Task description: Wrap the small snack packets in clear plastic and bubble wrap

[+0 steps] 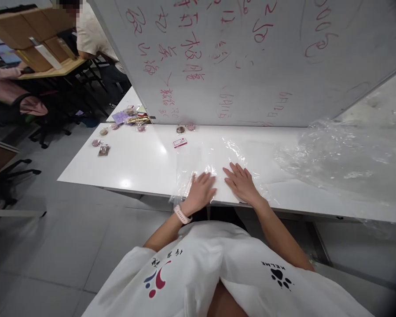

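A clear plastic bag [193,160] lies spread flat on the white table [141,163], close to its front edge. My left hand [200,190] rests palm down on the bag's left part, fingers stretched out. On its right part lies my right hand [241,181], also palm down with the fingers spread. Neither hand grips anything. Just beyond the bag is a small red-and-white card or packet [180,142]. Two small wrapped items, one dark [180,129] and one pink [191,127], sit behind it at the foot of the whiteboard.
A whiteboard [237,57] with red writing stands along the table's back. A large heap of clear plastic [359,154] covers the right side. Several small packets, including a brown one [103,151] and a purple one [119,117], lie at left. Two people sit at a desk [53,68] far left.
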Demonstrator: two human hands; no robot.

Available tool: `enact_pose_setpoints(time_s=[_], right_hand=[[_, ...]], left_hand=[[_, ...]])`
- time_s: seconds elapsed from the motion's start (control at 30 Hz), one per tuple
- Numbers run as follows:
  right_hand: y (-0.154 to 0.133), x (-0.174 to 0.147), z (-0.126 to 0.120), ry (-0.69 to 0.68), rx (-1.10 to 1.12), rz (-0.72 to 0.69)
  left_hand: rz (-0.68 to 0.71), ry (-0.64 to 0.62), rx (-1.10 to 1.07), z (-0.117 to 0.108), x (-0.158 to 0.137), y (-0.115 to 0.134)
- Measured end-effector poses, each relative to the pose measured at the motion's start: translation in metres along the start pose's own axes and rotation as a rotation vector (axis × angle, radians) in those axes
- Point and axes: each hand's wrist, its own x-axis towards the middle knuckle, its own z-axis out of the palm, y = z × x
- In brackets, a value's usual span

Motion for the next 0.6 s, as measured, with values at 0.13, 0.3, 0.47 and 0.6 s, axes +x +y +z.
enact_pose_setpoints(time_s=[0.13, 0.3, 0.47, 0.6], right_hand=[[0.032, 0.003, 0.029, 0.019, -0.214, -0.006], [0.031, -0.004, 0.027, 0.050, -0.283, -0.021], [0.029, -0.007, 0.026, 0.048, -0.311, -0.011], [0.030, -0.008, 0.027, 0.087, -0.318, -0.021]], left_hand=[[-0.271, 0.080, 0.137, -0.039, -0.035, -0.069], [-0.661, 0.149, 0.317, -0.100, -0.048, -0.136], [-0.711, 0.345, 0.340, -0.168, -0.009, -0.193], [-0.629, 0.613, 0.180, -0.215, 0.047, -0.240]])
